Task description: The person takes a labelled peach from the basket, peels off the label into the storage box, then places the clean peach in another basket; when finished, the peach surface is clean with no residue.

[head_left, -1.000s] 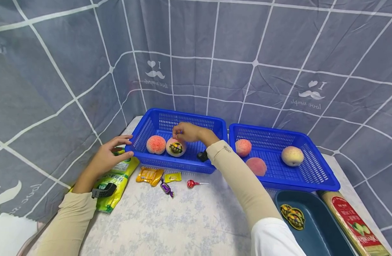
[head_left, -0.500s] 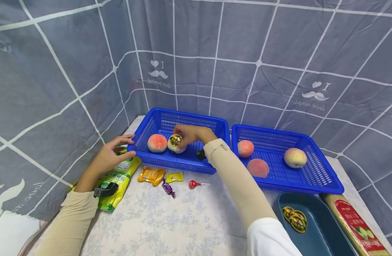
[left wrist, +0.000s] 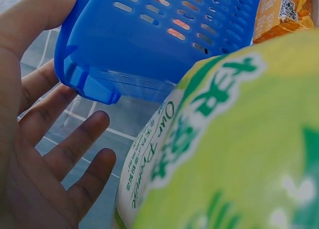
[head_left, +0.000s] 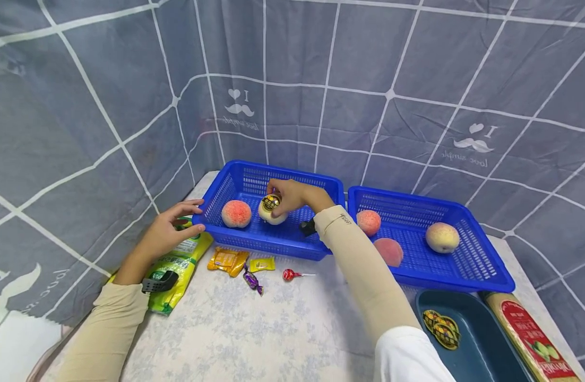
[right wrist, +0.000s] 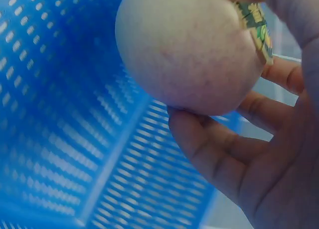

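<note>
My right hand (head_left: 290,195) grips a pale peach (head_left: 272,216) bearing a black-and-gold round sticker (head_left: 270,202), inside the left blue basket (head_left: 268,245). In the right wrist view, fingers curl round the pale peach (right wrist: 184,54) from below and the side; the sticker (right wrist: 256,29) shows at its edge. A red-speckled peach (head_left: 236,214) lies left of it in the same basket. My left hand (head_left: 165,232) holds that basket's left front corner, thumb and forefinger on the rim (left wrist: 70,44), the other fingers spread beside it.
A yellow-green packet (head_left: 182,265) lies under my left hand. Wrapped candies (head_left: 227,260) and a red lollipop (head_left: 289,275) lie before the basket. The right blue basket (head_left: 445,281) holds several peaches. A dark tray (head_left: 479,339) with stickers (head_left: 442,329) stands beside a red-labelled packet (head_left: 526,329).
My right hand has closed round the stickered peach and shifted it slightly right, away from the red-speckled peach. The sticker now faces more upward. My left hand stays at the basket corner.
</note>
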`<state>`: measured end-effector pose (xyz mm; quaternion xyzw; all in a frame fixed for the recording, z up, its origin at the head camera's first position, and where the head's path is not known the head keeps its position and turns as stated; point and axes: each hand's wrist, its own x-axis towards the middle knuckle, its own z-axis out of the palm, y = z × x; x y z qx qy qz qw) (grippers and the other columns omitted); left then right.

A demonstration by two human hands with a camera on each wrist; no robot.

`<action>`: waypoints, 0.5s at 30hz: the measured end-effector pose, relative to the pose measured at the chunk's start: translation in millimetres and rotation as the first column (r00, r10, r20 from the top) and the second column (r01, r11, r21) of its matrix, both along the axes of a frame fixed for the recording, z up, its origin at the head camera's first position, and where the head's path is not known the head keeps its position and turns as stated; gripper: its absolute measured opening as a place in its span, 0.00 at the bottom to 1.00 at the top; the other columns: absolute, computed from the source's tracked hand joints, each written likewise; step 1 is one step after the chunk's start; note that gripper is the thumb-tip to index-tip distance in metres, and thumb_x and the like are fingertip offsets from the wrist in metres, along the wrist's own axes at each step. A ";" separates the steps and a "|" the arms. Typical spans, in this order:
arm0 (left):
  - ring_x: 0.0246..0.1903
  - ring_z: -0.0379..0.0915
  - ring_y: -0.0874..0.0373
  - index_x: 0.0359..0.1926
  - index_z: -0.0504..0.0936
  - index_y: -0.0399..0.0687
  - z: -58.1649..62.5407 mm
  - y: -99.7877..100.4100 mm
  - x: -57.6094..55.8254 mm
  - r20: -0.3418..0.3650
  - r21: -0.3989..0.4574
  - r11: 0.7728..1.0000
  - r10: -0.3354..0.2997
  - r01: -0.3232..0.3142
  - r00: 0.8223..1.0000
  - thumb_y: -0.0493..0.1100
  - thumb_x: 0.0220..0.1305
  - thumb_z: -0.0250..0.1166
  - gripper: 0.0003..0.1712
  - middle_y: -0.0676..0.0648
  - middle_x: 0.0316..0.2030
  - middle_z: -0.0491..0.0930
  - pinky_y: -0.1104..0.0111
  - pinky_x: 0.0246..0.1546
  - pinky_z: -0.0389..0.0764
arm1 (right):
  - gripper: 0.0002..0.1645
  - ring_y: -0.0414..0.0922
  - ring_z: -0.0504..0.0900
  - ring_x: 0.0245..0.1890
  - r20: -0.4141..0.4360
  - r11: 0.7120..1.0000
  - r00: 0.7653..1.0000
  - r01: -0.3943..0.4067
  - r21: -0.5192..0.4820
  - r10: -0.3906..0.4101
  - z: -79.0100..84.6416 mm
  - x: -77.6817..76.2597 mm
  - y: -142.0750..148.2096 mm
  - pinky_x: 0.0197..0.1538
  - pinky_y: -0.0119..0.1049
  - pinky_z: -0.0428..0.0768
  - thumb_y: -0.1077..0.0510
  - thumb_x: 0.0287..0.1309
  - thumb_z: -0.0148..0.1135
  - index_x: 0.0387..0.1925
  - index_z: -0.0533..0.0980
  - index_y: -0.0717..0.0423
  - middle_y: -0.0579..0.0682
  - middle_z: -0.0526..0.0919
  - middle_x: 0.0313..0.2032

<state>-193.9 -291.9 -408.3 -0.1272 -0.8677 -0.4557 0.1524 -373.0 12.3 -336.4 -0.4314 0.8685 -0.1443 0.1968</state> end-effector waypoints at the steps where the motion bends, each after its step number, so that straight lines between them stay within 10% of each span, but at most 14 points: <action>1: 0.57 0.73 0.49 0.55 0.80 0.38 -0.3 0.2 -1.0 -0.003 -0.001 1.000 -0.002 0.002 1.000 0.37 0.65 0.71 0.19 0.40 0.66 0.73 0.51 0.51 0.79 | 0.32 0.45 0.76 0.42 -0.002 1.000 1.000 -0.004 -0.015 0.004 5.4 1.6 5.1 0.45 0.35 0.77 0.53 0.52 0.76 0.54 0.69 0.54 0.50 0.78 0.44; 7: 0.55 0.72 0.68 0.56 0.79 0.36 0.5 1.3 -1.5 -0.025 0.024 1.000 -0.012 0.012 1.000 0.35 0.63 0.72 0.21 0.39 0.66 0.72 0.73 0.49 0.77 | 0.32 0.43 0.78 0.42 -0.022 0.994 0.997 -0.081 -0.072 0.079 46.9 33.5 42.2 0.46 0.36 0.78 0.53 0.50 0.76 0.54 0.69 0.51 0.47 0.79 0.45; 15: 0.56 0.69 0.74 0.54 0.80 0.37 2.0 6.8 -1.1 -0.002 0.049 0.999 -0.012 0.012 1.000 0.34 0.64 0.71 0.19 0.38 0.66 0.72 0.77 0.49 0.75 | 0.32 0.39 0.76 0.35 -0.066 0.964 0.972 -0.231 -0.129 0.224 65.5 119.4 125.6 0.39 0.35 0.78 0.54 0.46 0.79 0.51 0.72 0.49 0.40 0.78 0.42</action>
